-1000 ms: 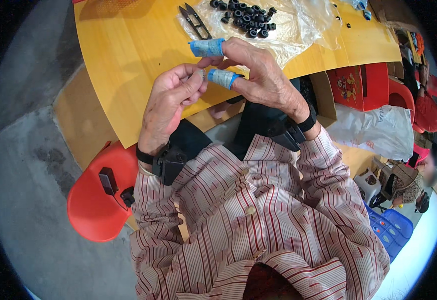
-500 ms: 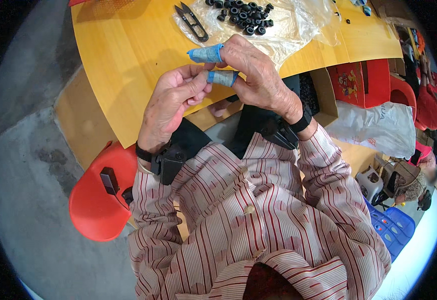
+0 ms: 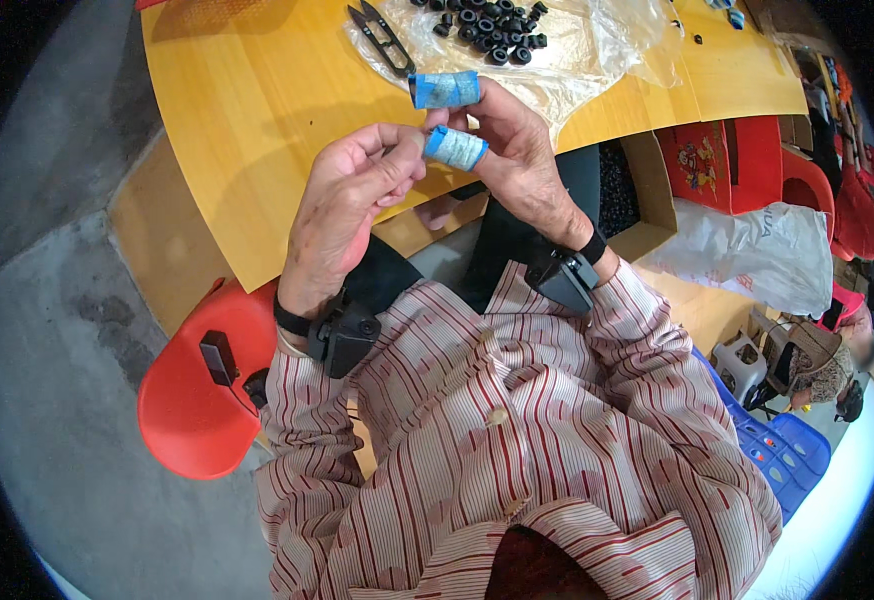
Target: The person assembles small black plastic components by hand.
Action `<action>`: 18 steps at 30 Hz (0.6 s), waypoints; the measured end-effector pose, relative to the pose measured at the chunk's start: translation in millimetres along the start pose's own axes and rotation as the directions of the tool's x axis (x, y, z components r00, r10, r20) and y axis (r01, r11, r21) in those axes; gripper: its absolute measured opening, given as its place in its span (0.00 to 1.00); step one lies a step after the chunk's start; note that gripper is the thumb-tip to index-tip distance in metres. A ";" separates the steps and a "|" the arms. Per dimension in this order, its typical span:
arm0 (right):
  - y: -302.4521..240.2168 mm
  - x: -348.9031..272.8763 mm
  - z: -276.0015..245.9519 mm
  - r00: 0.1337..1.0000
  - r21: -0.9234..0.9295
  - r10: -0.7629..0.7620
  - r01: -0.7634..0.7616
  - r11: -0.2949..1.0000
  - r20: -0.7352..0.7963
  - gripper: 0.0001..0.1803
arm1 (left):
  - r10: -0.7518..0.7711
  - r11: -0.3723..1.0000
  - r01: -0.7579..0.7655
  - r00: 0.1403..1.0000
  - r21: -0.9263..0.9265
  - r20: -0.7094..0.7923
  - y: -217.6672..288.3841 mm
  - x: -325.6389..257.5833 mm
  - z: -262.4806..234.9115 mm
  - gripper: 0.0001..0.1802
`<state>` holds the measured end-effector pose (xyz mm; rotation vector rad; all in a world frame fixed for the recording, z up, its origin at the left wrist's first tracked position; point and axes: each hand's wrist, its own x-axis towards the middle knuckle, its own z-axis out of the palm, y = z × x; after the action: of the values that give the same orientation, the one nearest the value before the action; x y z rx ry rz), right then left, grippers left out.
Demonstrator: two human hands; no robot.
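Over the table's near edge, my left hand (image 3: 352,195) is closed, thumb and forefinger pressed together. Whatever they pinch is too small or hidden to make out. Just right of it, almost touching its fingertips, is my right hand (image 3: 520,145), with thumb and forefinger apart and other fingers curled behind. Blue-and-grey wraps cover the forefinger (image 3: 445,90) and the thumb (image 3: 457,148). Beyond the hands, several small black ring-shaped parts (image 3: 497,35) lie on a clear plastic sheet (image 3: 597,60). Black thread snips (image 3: 384,40) rest at the sheet's left edge.
The yellow wooden table (image 3: 257,120) curves in front of me. A red stool (image 3: 197,400) stands to my left on the grey floor. At right are an open cardboard box (image 3: 647,185), a red box (image 3: 702,165), a white plastic bag (image 3: 757,260) and a blue plastic seat (image 3: 787,450).
My right hand has shifted right, its wrapped forefinger swinging up and away from the left fingertips. The wrapped thumb has turned slightly. My left hand stays nearly in place.
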<state>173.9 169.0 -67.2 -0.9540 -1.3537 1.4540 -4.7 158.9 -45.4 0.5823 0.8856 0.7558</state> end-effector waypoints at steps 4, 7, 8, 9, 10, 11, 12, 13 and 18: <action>-6.7 -3.3 4.7 0.995 0.056 0.102 -0.101 0.993 -0.002 0.14 | 0.088 0.994 -0.082 0.993 0.077 -0.073 -5.3 -1.2 4.6 0.09; -8.6 -3.7 2.8 0.994 0.071 0.105 -0.107 0.992 0.021 0.15 | 0.103 0.995 -0.101 0.990 0.026 -0.092 -10.5 0.1 2.7 0.10; -11.0 -3.7 1.4 0.991 0.078 0.134 -0.135 0.988 0.024 0.16 | 0.103 0.995 -0.101 0.990 0.026 -0.092 -11.1 0.2 1.0 0.10; -12.1 -4.0 0.2 0.986 0.084 0.162 -0.163 0.983 0.027 0.17 | 0.110 0.994 -0.110 0.992 0.005 -0.062 -11.2 0.2 -1.5 0.10; -7.9 -3.3 -2.2 0.986 0.085 0.162 -0.164 0.983 0.027 0.17 | 0.118 0.993 -0.119 0.992 -0.016 -0.033 -11.3 0.0 -3.0 0.10; -3.5 -0.1 -4.2 0.999 0.029 0.030 -0.030 0.999 0.021 0.17 | 0.118 0.993 -0.118 0.993 -0.016 -0.032 -11.0 -0.3 -2.8 0.10; -1.7 1.8 -4.9 0.994 -0.027 -0.103 0.104 0.994 0.023 0.18 | 0.119 0.993 -0.120 0.992 -0.012 -0.031 -10.1 -0.7 -2.3 0.10; -4.1 -2.2 -4.7 1.000 0.030 -0.024 0.024 0.999 -0.005 0.17 | 0.121 0.993 -0.121 0.992 -0.008 -0.030 -9.3 -1.1 -1.7 0.11; -12.2 -4.3 -6.5 0.995 -0.009 0.080 -0.080 0.997 0.065 0.16 | 0.094 0.995 -0.091 0.993 0.038 -0.067 -8.5 -2.1 0.9 0.11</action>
<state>182.7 166.8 -55.9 -0.9820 -1.3821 1.5539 -2.0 152.0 -50.1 0.6346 0.9419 0.8500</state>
